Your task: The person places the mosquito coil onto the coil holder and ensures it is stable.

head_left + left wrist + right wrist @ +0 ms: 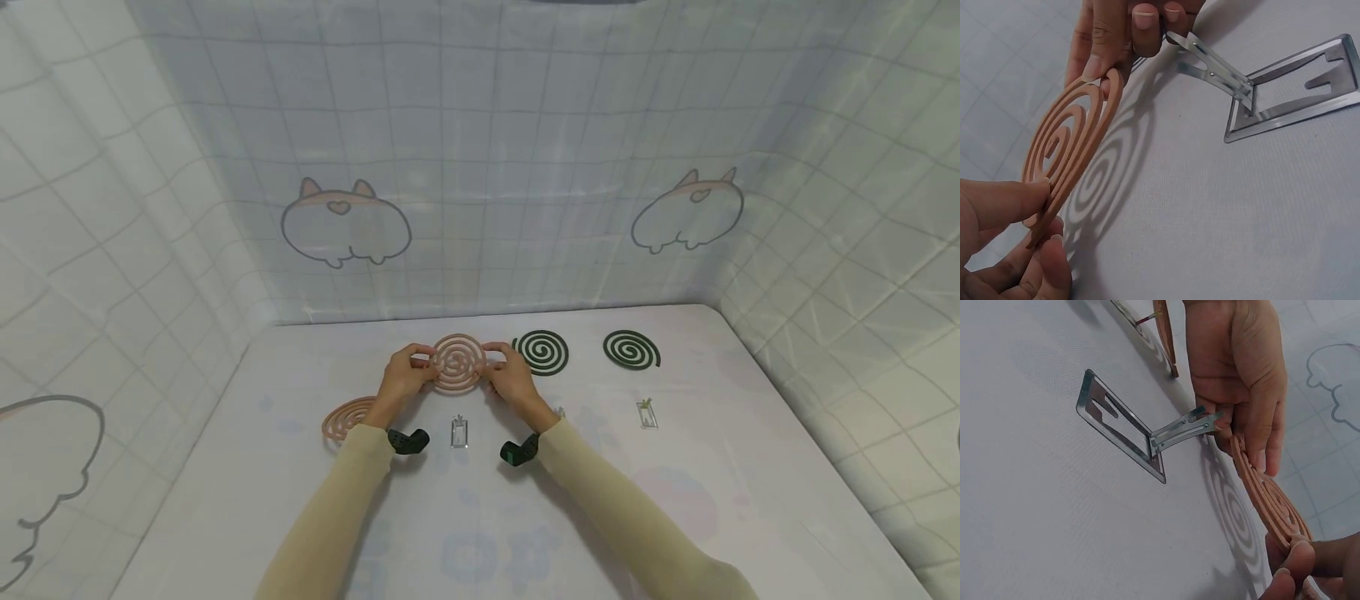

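Observation:
A brown mosquito coil (457, 364) is held tilted up off the table, its shadow falling on the white cloth. My left hand (403, 375) pinches its left edge between thumb and fingers. On the opposite edge, my right hand (513, 379) pinches it the same way. Just on the near side of the coil, between my wrists, a small metal coil stand (459, 432) lies on the table. Its prong is bent upward, as the left wrist view shows with the stand (1291, 87) up close. The right wrist view has the coil (1266, 487) edge-on.
Another brown coil (345, 419), raised and partly hidden, is beside my left wrist. Two green coils (543, 352) (632, 350) lie at the back right. One metal stand (647, 414) lies at right; another (559, 412) is mostly behind my right wrist. Cloth walls (487, 167) surround the table.

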{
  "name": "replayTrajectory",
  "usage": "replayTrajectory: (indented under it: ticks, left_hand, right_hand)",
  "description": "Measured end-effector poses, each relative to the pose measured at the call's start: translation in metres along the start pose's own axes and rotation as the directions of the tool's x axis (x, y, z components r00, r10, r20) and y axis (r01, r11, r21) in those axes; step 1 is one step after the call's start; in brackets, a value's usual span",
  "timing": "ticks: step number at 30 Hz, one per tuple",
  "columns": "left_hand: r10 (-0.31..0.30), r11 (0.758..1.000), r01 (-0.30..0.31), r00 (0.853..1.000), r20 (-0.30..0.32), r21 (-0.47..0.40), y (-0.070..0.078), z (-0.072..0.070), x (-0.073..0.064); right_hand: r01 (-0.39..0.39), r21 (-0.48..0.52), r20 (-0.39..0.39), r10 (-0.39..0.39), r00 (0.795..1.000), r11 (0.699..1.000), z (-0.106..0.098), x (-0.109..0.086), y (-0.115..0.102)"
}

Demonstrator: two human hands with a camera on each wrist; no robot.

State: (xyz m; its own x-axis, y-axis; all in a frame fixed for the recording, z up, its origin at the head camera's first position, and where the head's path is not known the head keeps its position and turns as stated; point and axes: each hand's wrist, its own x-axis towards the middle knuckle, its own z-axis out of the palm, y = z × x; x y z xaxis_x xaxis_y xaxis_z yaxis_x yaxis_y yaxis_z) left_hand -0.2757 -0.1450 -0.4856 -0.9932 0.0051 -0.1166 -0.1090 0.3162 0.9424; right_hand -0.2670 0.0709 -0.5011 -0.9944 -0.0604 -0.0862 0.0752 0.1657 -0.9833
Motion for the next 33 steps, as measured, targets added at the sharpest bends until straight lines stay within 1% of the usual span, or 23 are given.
replayTrajectory:
  ticks: [6,11,16,20,29,33]
  left_hand:
    - [-0.002,1.0,0.002,1.0,-0.011,-0.017,0.0,-0.001,-0.001]
    - [0.009,1.0,-0.009,1.0,-0.016,-0.002,0.001,-0.003,-0.003]
    - [0.024,1.0,-0.023,1.0,-0.005,0.003,0.003,-0.005,-0.006]
    - [0.022,1.0,-0.022,1.0,0.008,-0.013,0.004,-0.006,-0.008]
    - [0.055,0.998,-0.054,0.998,0.023,-0.04,0.004,-0.007,-0.012]
    - [0.061,0.998,-0.06,0.998,0.032,-0.035,0.006,-0.007,-0.016]
  right_hand:
    - [0.008,-0.012,0.005,-0.007,1.0,1.0,-0.001,-0.002,-0.002]
    - [0.014,-0.017,0.012,-0.014,1.0,1.0,-0.001,-0.005,-0.003]
    - [0.018,-0.007,0.021,-0.018,1.0,1.0,-0.001,-0.008,-0.004]
    - [0.03,0.004,0.026,-0.03,0.999,1.0,-0.001,-0.011,-0.004]
    - [0.057,0.03,0.034,-0.058,0.998,0.998,-0.003,-0.013,-0.003]
    - [0.073,0.033,0.041,-0.074,0.996,0.997,-0.004,-0.015,-0.003]
